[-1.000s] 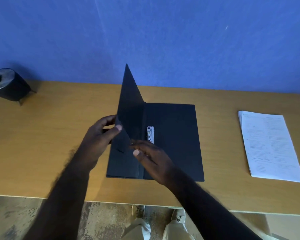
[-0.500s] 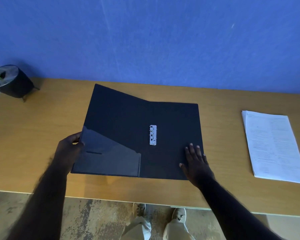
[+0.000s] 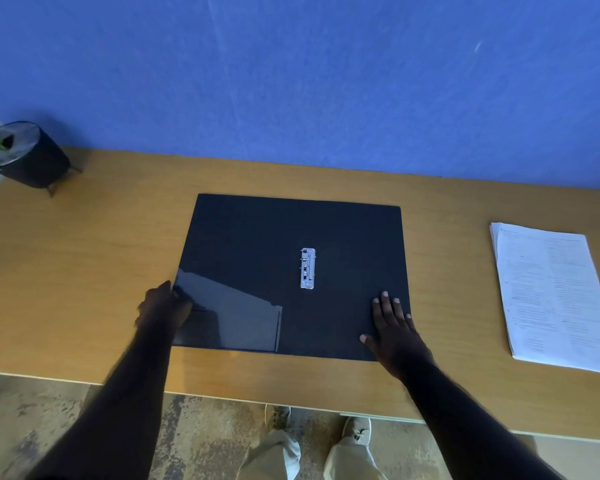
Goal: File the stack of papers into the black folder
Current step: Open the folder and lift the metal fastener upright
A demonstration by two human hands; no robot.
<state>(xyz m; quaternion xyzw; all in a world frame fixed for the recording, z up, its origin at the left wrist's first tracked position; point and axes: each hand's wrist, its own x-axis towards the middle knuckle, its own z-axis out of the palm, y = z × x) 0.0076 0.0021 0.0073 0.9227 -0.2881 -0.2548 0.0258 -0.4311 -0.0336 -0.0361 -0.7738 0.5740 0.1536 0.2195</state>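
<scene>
The black folder [image 3: 250, 244] lies open and flat in the middle of the wooden desk, with a silver metal clip [image 3: 307, 268] at its spine and a glossy pocket on its left near corner. My left hand [image 3: 163, 306] rests on the folder's left edge at that pocket, fingers curled over the edge. My right hand [image 3: 393, 327] lies flat with fingers spread on the folder's right near corner. The stack of printed white papers [image 3: 551, 292] sits on the desk to the right, apart from the folder and both hands.
A black round pot with a green plant [image 3: 24, 154] stands at the desk's far left corner. A blue wall rises right behind the desk [image 3: 83, 271]. The desk's front edge runs below my arms, with my shoes and the floor visible under it.
The folder's left cover has swung down from upright to flat on the desk. My left hand followed its edge leftward; my right hand moved to the right near corner and flattened there.
</scene>
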